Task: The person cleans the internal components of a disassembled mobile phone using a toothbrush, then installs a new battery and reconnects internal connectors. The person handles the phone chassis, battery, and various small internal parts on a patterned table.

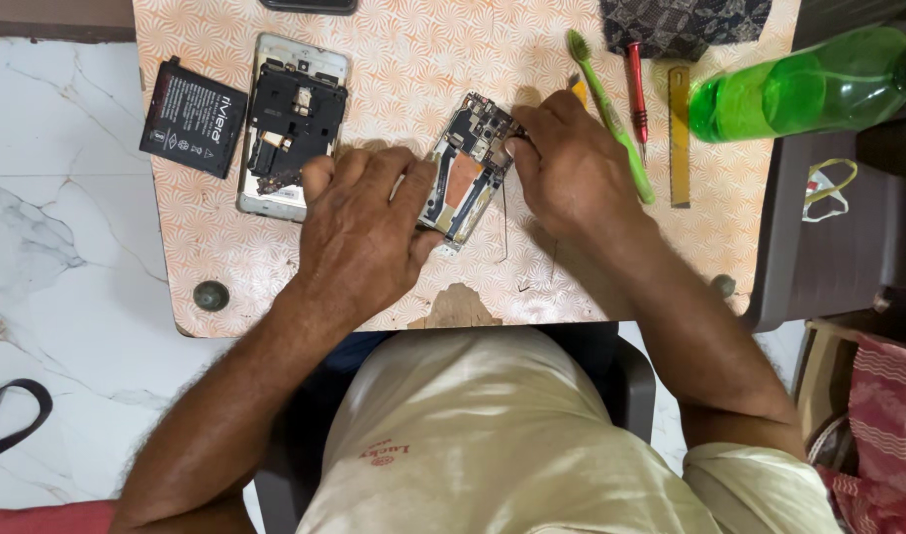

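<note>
Fingers of both hands (359, 232) (567, 163) grip the opened phone (466, 178).

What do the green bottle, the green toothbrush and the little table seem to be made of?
Green bottle: clear tinted plastic by its look, glossy and see-through. Green toothbrush: probably matte plastic, with pale bristles. Table: likely board under a patterned orange laminate; a chip at the near edge shows brown beneath.

Makeshift phone-repair spot in a home, small patterned tabletop (394, 59) over marble floor (57, 247), opened phone (290, 124) at ten o'clock, loose battery (193, 117), red screwdriver (637, 94) at one o'clock
</note>
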